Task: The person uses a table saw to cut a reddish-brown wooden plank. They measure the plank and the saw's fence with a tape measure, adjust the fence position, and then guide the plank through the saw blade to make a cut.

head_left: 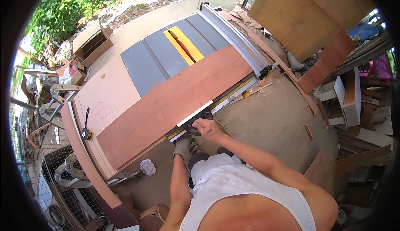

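At the front edge of the table saw (160, 62), my bare right hand (208, 129) is closed at a black handwheel (206, 115). Its fingertips meet the wheel, partly hiding it. My left hand (182, 145), in a grey glove, is lower and just left of it, by the rail's end; its fingers are hidden. A long reddish-brown plywood board (166, 106) lies across the saw's front and the pale side table. Beyond the board, a red-brown blade slot piece (182, 47) shows in the yellow insert (173, 33). The metal fence (233, 33) stands along the right side.
A tape measure (86, 133) lies on the pale side table (109, 85), left of the board. Large plywood sheets (308, 14) lean at the far right, with stacked wood scraps (366, 141) below. A cardboard box (92, 43) sits at far left; a metal folding leg (75, 174) is near left.
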Motion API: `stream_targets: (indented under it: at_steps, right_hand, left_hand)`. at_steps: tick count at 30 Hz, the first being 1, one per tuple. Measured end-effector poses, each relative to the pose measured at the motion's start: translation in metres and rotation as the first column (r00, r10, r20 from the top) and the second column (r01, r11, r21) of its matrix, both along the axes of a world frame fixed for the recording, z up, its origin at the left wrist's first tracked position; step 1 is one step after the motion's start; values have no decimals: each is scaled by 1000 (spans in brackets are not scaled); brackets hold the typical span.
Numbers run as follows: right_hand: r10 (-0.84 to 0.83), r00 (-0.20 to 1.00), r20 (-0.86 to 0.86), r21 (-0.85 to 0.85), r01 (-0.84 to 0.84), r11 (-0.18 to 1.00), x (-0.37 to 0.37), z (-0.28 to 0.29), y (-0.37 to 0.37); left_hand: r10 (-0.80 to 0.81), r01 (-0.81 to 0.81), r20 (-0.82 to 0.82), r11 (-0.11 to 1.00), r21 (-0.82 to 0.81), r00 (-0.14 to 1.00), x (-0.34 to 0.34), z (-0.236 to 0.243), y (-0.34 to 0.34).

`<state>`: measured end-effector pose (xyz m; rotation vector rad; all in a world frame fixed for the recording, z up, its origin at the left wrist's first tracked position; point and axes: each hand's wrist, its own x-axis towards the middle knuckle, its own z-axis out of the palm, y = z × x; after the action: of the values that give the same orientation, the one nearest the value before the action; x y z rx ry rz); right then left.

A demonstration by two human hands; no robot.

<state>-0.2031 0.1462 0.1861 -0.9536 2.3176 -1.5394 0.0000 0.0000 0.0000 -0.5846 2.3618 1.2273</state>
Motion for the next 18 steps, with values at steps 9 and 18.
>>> stream_targets:
  at_steps: [9,18]
  right_hand:
    - [-7,994,-107,-74,-1,997,-14,8,34]
    - [-326,774,-543,152,472,869,-195,-13,137]
  left_hand:
    - [744,-735,-34,666,125,668,30,244,-113]
    - [591,-553,-322,259,-792,739,12,174,-198]
